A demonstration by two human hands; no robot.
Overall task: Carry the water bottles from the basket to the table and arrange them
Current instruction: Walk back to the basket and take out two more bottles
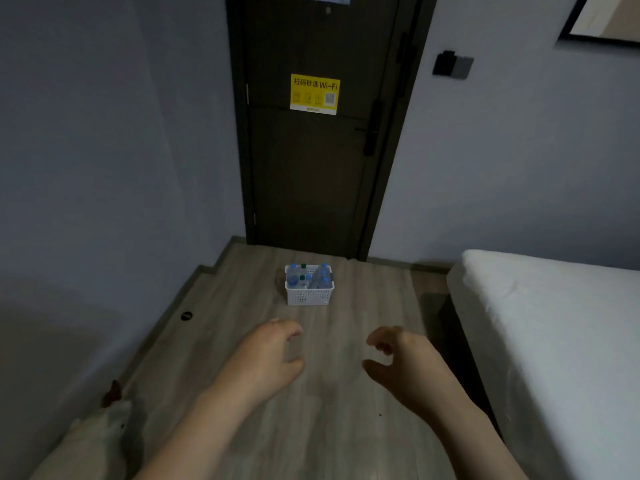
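Dark door (311,174) at 12 w/ yellow Wi-Fi sticker (314,94); switch (452,65) at 1; white bed (554,323) at 3; wood floor (332,431) at 6.

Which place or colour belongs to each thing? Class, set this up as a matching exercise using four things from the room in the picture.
Things:
1. basket
2. sign
3. bed
4. wall switch

Descriptions:
a. yellow, stuck on the door
b. white, along the right edge of the view
c. on the floor, holding water bottles
d. dark, right of the door

Pairs: 1-c, 2-a, 3-b, 4-d
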